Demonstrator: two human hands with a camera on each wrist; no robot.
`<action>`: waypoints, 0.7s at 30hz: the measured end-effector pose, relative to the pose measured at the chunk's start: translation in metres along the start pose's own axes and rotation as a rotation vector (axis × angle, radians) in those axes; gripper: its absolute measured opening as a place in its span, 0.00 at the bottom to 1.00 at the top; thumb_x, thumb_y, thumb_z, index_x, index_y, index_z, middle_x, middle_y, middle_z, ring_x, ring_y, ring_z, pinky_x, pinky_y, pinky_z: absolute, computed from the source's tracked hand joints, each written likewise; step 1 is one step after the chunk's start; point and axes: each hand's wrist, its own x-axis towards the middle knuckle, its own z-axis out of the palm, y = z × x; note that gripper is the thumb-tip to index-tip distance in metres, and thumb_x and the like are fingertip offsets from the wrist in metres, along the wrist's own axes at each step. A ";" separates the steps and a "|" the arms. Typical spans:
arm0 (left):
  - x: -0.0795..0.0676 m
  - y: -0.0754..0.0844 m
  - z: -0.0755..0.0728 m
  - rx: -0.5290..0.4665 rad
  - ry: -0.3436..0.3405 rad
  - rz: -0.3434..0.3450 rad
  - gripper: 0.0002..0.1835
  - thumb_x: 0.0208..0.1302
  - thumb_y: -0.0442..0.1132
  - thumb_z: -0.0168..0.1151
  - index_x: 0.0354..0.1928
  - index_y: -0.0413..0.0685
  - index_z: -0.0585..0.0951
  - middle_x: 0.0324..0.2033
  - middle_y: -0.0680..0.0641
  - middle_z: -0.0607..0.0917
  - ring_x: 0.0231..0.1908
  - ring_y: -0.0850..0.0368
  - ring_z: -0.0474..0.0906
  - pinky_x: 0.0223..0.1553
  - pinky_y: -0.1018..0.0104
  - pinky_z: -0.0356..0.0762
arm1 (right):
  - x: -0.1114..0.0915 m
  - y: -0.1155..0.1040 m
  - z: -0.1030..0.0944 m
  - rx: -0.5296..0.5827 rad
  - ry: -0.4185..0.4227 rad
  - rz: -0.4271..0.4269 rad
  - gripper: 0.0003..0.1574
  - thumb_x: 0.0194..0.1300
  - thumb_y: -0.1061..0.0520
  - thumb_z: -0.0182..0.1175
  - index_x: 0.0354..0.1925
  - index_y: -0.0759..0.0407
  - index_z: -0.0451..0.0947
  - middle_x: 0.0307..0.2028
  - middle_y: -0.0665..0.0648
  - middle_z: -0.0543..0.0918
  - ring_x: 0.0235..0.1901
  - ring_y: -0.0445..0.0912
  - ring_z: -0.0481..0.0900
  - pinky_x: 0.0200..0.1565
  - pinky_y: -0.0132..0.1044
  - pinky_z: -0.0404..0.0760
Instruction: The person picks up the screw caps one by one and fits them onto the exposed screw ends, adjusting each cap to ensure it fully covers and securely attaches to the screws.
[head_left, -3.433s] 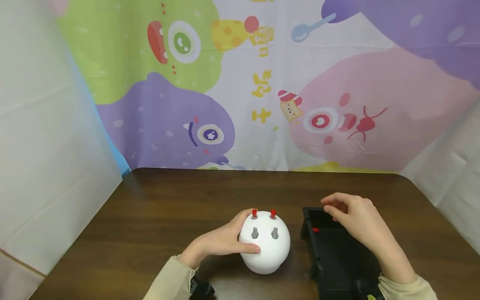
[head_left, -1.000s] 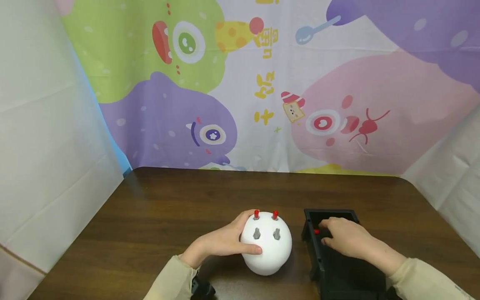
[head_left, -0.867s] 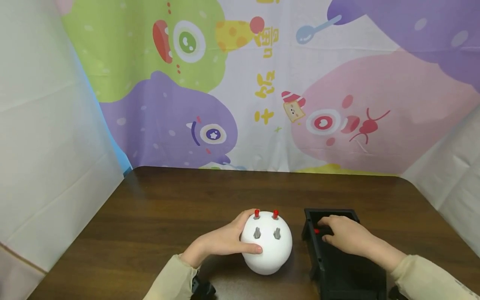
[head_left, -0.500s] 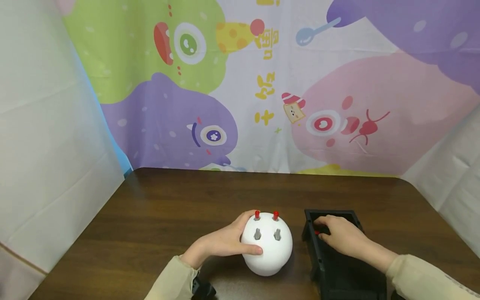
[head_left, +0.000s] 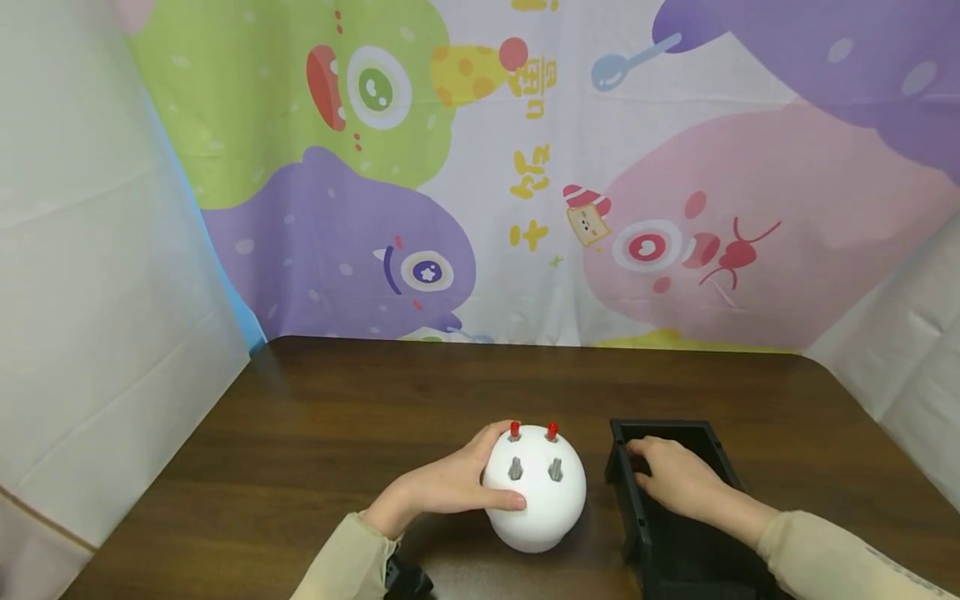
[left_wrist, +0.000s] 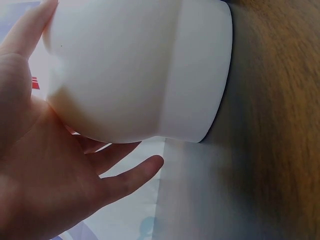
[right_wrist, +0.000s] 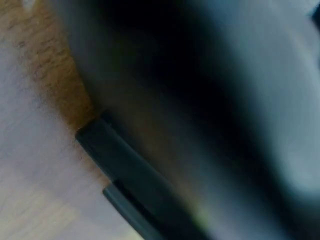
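Left hand (head_left: 450,481) grips a white ball (head_left: 543,504) while right hand (head_left: 678,477), any pinch hidden, apparently searches the right-side tray (head_left: 633,510), needing a sure hold next.

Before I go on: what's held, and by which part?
Left grip: the white ball, by its left side. Right grip, inside the black tray: cannot tell; its underside is hidden.

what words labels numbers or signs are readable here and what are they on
Nothing can be quoted with confidence.
Backdrop: yellow characters in a column, partly cut off at the top; I can't read them reliably.
Right sleeve: small dark marks, possibly lettering, too small to read.
White ball and black tray: no text visible.
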 end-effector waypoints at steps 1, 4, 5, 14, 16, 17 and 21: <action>0.000 0.000 0.000 -0.001 -0.001 0.003 0.51 0.49 0.59 0.65 0.69 0.53 0.47 0.63 0.49 0.56 0.60 0.54 0.59 0.57 0.55 0.61 | 0.001 0.000 0.000 -0.009 -0.002 0.000 0.24 0.54 0.62 0.63 0.50 0.70 0.74 0.49 0.70 0.76 0.48 0.62 0.75 0.42 0.52 0.75; 0.000 -0.001 0.000 -0.002 -0.003 0.006 0.51 0.49 0.59 0.65 0.69 0.53 0.47 0.63 0.49 0.56 0.60 0.54 0.59 0.57 0.55 0.61 | 0.001 -0.002 0.001 -0.034 0.000 0.006 0.23 0.53 0.63 0.64 0.48 0.69 0.75 0.47 0.70 0.76 0.45 0.61 0.77 0.38 0.49 0.77; 0.000 -0.001 0.000 -0.001 -0.004 0.006 0.51 0.49 0.59 0.65 0.68 0.54 0.47 0.63 0.49 0.56 0.60 0.54 0.59 0.57 0.55 0.61 | 0.002 -0.002 0.001 -0.048 0.005 0.002 0.22 0.53 0.63 0.64 0.47 0.69 0.76 0.45 0.69 0.77 0.43 0.60 0.78 0.36 0.47 0.78; 0.000 0.000 0.000 0.010 0.004 0.004 0.50 0.49 0.58 0.66 0.68 0.55 0.47 0.63 0.49 0.56 0.59 0.54 0.59 0.57 0.55 0.61 | 0.001 -0.004 0.003 -0.098 0.046 -0.016 0.14 0.52 0.64 0.64 0.40 0.67 0.80 0.31 0.57 0.76 0.26 0.44 0.74 0.23 0.35 0.71; 0.000 0.000 0.000 0.015 0.006 0.004 0.51 0.49 0.58 0.66 0.68 0.53 0.47 0.63 0.49 0.56 0.60 0.54 0.59 0.57 0.55 0.61 | 0.000 -0.003 0.004 -0.098 0.045 -0.013 0.10 0.52 0.64 0.64 0.36 0.65 0.81 0.29 0.56 0.76 0.24 0.43 0.73 0.23 0.35 0.71; 0.000 0.001 -0.001 0.016 0.008 0.005 0.51 0.49 0.58 0.66 0.69 0.53 0.47 0.63 0.49 0.56 0.60 0.54 0.59 0.57 0.55 0.61 | 0.000 -0.002 0.004 -0.096 0.043 -0.010 0.08 0.53 0.63 0.64 0.35 0.64 0.81 0.28 0.55 0.76 0.24 0.43 0.73 0.23 0.35 0.71; 0.000 0.000 0.000 0.016 0.012 0.005 0.51 0.49 0.57 0.66 0.68 0.53 0.47 0.62 0.49 0.57 0.59 0.54 0.59 0.57 0.54 0.60 | -0.001 0.001 0.005 -0.074 0.025 0.007 0.02 0.54 0.62 0.63 0.30 0.60 0.80 0.27 0.53 0.78 0.24 0.42 0.73 0.23 0.35 0.71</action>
